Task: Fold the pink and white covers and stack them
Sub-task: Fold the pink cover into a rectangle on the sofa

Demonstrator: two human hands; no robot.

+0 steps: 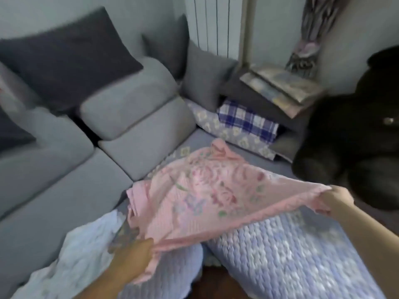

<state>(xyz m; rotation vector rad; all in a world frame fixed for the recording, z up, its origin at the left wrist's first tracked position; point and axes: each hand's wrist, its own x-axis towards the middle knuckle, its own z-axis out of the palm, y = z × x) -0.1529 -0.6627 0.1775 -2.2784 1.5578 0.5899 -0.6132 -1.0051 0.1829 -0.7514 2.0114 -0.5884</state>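
Observation:
A pink cover with a flower pattern is stretched out over the sofa seat and my lap. My left hand grips its near left corner. My right hand grips its near right corner, pulling the front edge taut between them. The far end of the pink cover lies crumpled toward the pillows. A white cover lies rumpled at the lower left, partly under the pink one.
A grey corner sofa with dark cushions fills the left. Patterned pillows and folded bedding pile at the back right. A large black plush toy sits at the right. A blue quilted fabric covers my legs.

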